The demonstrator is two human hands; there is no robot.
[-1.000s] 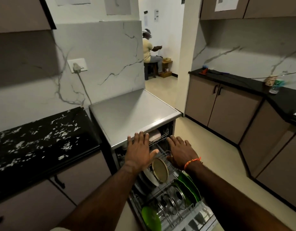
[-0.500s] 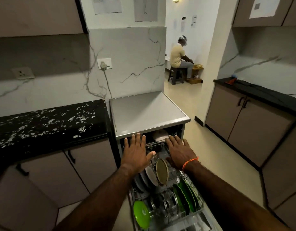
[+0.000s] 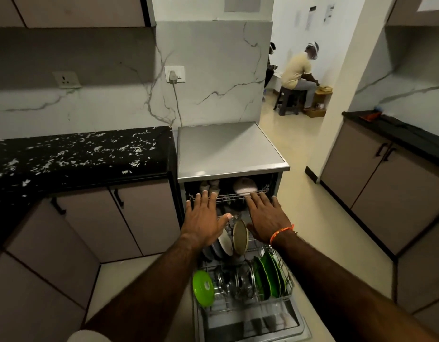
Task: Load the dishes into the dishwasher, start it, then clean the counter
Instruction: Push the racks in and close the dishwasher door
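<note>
Step in hand: the loading is judged nearly done; the upper rack (image 3: pixel 234 196) is being pushed into the dishwasher (image 3: pixel 228 154), which stands at the right end of the black speckled counter (image 3: pixel 73 154).
Left hand (image 3: pixel 203 218): held flat with fingers straight and spread, fingertips laid on the front rail of the upper rack near its left corner; nothing is gripped.
Right hand (image 3: pixel 266 217): likewise flat and spread, fingertips on the same rail toward its right corner; nothing is held. An orange thread band (image 3: pixel 281 233) is worn at the wrist.
Upper rack load: a pale bowl (image 3: pixel 244 186) is seen inside the cavity; other items beside it are too dark to name.
Lower rack (image 3: pixel 285 282): drawn out over the lowered door (image 3: pixel 253 322), loaded with green plates (image 3: pixel 269 276), a green lid (image 3: pixel 203 287), steel lids (image 3: pixel 234 280), white plates (image 3: pixel 226 241) and a tan plate (image 3: pixel 240 236).
Next move: the lower rack would have to be slid in and the door lifted shut before a start is possible.
Counter: white scraps (image 3: pixel 65 156) are scattered across it, not yet wiped.
</note>
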